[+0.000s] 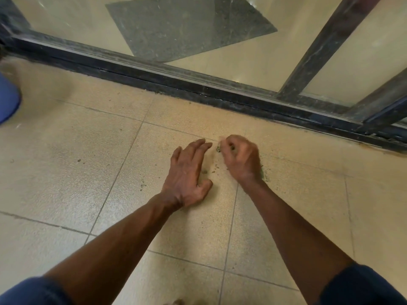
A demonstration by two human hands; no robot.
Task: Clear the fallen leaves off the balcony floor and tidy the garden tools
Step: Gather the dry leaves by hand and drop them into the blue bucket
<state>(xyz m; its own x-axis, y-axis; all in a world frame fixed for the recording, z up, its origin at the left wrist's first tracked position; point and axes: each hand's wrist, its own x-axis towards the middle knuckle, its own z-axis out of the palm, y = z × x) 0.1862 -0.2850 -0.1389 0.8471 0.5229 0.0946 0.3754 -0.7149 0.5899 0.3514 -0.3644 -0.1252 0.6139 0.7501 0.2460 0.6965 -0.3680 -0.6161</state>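
The right hand (240,159) was smeared with blur, so its fingertips were hard to read, but the fingers were curled in and pinching a dark-green leaf scrap (218,149) just off the tile. The left hand (187,172) lay palm-down beside it, fingers straight and slightly spread, pressed on the floor (88,172). More leaf crumbs (204,172) lay scattered on the tile between the two hands, with a greenish smudge partly hidden behind the right wrist. At the left edge a blue object (7,102) was cut off (I couldn't tell what it was), and both blue sleeves (33,291) ran out of the bottom corners. Just beyond the hands ran a dark, grimy door track (176,78), with grit along its foot. Behind the glass lay a dark mat (187,27), its top cut off, and a dark frame bar (326,47) slanted up at the right.
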